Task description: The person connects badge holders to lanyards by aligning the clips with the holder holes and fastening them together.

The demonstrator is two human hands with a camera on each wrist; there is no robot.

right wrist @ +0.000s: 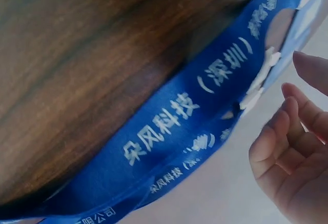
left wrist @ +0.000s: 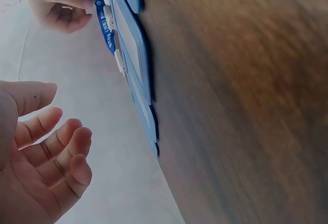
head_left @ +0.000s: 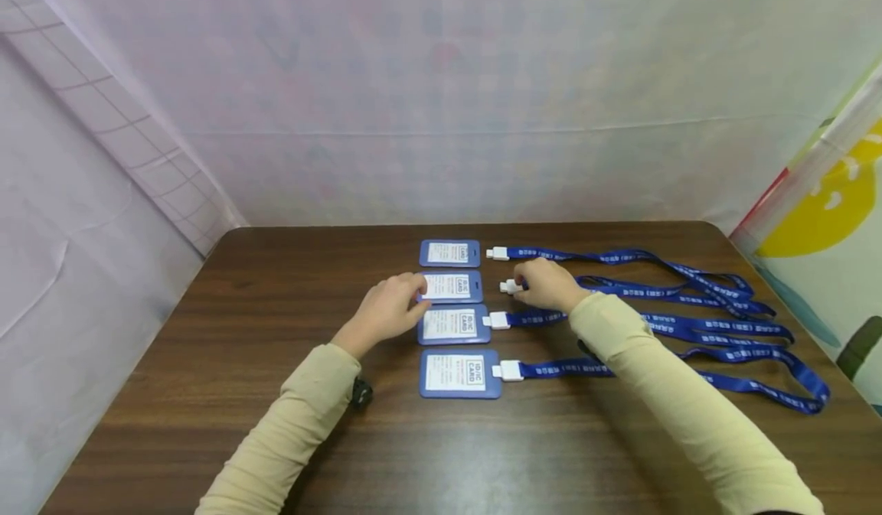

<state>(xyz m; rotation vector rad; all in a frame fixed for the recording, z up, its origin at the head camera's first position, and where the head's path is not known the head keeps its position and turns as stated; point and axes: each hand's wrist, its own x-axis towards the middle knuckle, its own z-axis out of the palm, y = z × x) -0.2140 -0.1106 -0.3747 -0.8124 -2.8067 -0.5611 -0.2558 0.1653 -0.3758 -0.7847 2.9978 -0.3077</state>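
Left hand (head_left: 387,306), empty, fingers loosely bent: blue badge holder (head_left: 458,287) just right of its fingertips; right hand (head_left: 549,285), empty, thumb and fingers apart: white clip (head_left: 510,287) just left; advisable, I'd judge: light pinch, clip squared to holder; lanyards (head_left: 537,318) passing beneath right sleeve (head_left: 661,377), liable to snag

The head camera is facing forward and down over all the fingers (head_left: 413,279). Nearer, each wrist camera is looking past its own fingers, both catching blue lanyards (right wrist: 159,131) beside the right fingers (right wrist: 266,149).
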